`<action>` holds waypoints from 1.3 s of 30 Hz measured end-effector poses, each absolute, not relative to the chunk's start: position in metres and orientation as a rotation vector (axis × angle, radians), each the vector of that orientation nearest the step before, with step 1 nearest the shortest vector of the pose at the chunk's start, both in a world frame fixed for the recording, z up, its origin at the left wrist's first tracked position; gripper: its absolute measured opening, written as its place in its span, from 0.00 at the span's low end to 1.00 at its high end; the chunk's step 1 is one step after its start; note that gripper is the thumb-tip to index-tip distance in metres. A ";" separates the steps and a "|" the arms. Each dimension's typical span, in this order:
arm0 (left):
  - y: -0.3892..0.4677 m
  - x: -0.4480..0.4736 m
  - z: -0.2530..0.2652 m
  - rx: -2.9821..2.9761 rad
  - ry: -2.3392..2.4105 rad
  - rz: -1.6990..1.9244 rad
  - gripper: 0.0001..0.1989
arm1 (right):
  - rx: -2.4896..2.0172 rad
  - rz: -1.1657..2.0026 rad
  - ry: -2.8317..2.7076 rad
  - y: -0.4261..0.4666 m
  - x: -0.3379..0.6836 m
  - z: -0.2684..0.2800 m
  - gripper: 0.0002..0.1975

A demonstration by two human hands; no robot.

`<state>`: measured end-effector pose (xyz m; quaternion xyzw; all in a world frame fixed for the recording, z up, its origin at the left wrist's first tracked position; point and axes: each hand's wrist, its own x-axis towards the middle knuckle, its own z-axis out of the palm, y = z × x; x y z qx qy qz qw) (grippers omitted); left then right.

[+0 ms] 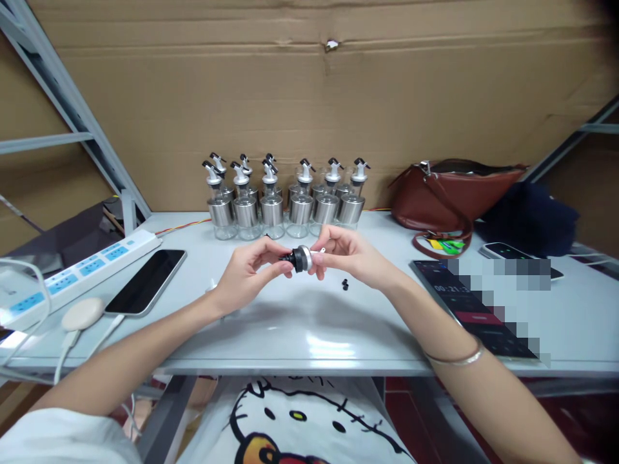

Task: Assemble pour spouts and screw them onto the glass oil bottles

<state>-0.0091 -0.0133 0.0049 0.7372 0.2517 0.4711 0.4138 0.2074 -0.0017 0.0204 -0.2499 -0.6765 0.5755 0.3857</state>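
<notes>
On my feed the pourer top (302,258) sits mid-frame, held in the air above the table (290,332). I see the left hand (249,267) pinching its black end between thumb and fingers, and the right hand (345,254) gripping the pale end by the fingertips. Both holds look shallow to me: if the two pulls fell out of line, the rounded part could twist free and drop. A small black piece (345,284) lies loose just right of and below centre; a brush from the right hand could send it skidding, since the tabletop is glossy.

The pourer top has a thick black collar beside a silvery ring; fingers hide much of both ends. Farther out, upper centre, cylindrical glass bottles (245,212) in brushed-metal sleeves stand close together, so I'd expect one knock to disturb several. Behind them rises creased brown cardboard (309,96). A smooth reddish-brown bag (459,193) slumps at upper right.
</notes>
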 end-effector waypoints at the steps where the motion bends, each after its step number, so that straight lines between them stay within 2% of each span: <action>1: -0.013 -0.009 0.004 1.872 0.649 1.158 0.12 | -0.622 1.471 -1.715 -0.002 0.207 0.020 0.14; 6: -0.012 -0.011 -0.006 1.973 0.743 1.001 0.10 | -0.619 1.522 -1.706 0.001 0.204 0.014 0.15; 11: -0.009 -0.012 -0.014 2.070 0.678 0.951 0.12 | -0.588 1.584 -1.701 0.002 0.204 0.012 0.15; 31: -0.012 -0.007 -0.016 2.112 0.672 1.057 0.12 | -0.602 1.550 -1.800 -0.006 0.195 0.014 0.17; 34: -0.012 -0.006 -0.012 2.101 0.721 1.147 0.13 | -0.641 1.416 -1.857 -0.004 0.192 0.011 0.16; 37: -0.013 -0.005 -0.010 2.124 0.868 1.188 0.12 | -0.796 1.067 -1.894 -0.002 0.192 0.008 0.13; 39: -0.013 -0.004 -0.010 2.122 0.953 1.168 0.12 | -0.844 1.060 -1.890 -0.001 0.193 0.008 0.12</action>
